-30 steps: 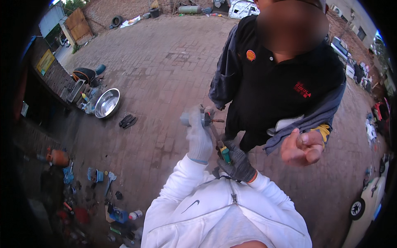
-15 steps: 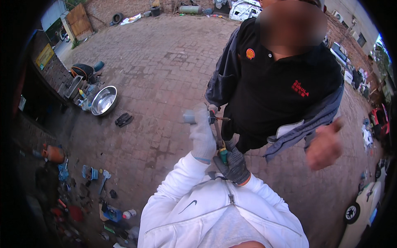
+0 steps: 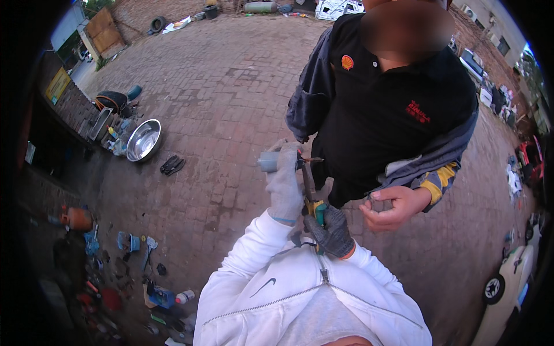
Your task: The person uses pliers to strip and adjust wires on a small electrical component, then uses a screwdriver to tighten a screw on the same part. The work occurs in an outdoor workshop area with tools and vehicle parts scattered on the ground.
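Observation:
My left hand (image 3: pixel 284 190), in a white knit glove, is closed round a grey cylindrical part (image 3: pixel 269 161). A thin brownish rod (image 3: pixel 314 160) sticks out to the right of it. My right hand (image 3: pixel 333 232), in a dark grey glove, grips the green-and-yellow handle (image 3: pixel 318 213) of a hand tool close to my chest. From that handle a flat dark blade (image 3: pixel 309 181) runs up toward the part; its tip is hidden near my left hand. Facing me, a person in a black shirt (image 3: pixel 398 115) holds a bare hand (image 3: pixel 392 209) with bent fingers to the right of my right glove.
Brick paving (image 3: pixel 213 104) surrounds us. On the left are a shiny metal basin (image 3: pixel 144 140), a pair of dark shoes (image 3: pixel 172 165), an orange gas cylinder (image 3: pixel 78 219) and scattered tools and bottles. A pale car (image 3: pixel 508 277) stands at the lower right.
The other person's bare hand has moved left and inward, nearer to my right glove. My right hand has shifted slightly right with the tool; my left still grips the grey part.

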A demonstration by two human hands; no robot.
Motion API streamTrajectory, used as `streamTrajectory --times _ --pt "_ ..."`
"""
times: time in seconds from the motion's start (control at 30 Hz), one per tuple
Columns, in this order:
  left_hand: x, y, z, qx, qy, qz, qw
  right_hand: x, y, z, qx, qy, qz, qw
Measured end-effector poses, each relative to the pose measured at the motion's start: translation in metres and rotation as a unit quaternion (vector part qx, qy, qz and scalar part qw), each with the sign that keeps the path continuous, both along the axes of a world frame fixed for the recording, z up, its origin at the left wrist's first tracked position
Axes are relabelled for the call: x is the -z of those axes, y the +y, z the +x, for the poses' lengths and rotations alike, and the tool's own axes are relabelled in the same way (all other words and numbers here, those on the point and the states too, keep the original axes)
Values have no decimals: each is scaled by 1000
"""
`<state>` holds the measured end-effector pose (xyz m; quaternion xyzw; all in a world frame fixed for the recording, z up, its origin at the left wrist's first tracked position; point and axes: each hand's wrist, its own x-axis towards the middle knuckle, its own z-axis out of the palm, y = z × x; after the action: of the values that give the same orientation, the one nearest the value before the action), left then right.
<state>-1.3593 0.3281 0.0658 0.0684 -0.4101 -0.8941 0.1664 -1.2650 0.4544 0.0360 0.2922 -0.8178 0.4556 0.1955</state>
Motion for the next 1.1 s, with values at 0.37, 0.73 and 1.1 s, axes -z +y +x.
streamTrajectory --times 0.37,0.73,1.1 --pt "-12 -18 3 36 4 85 996 24 5 9 -49 -99 -40 993" --pt "-25 -19 10 113 36 155 981 19 9 18 -232 -501 -420 720" --pt "-39 -18 -4 125 35 239 962 39 25 5 -100 -295 16 950"
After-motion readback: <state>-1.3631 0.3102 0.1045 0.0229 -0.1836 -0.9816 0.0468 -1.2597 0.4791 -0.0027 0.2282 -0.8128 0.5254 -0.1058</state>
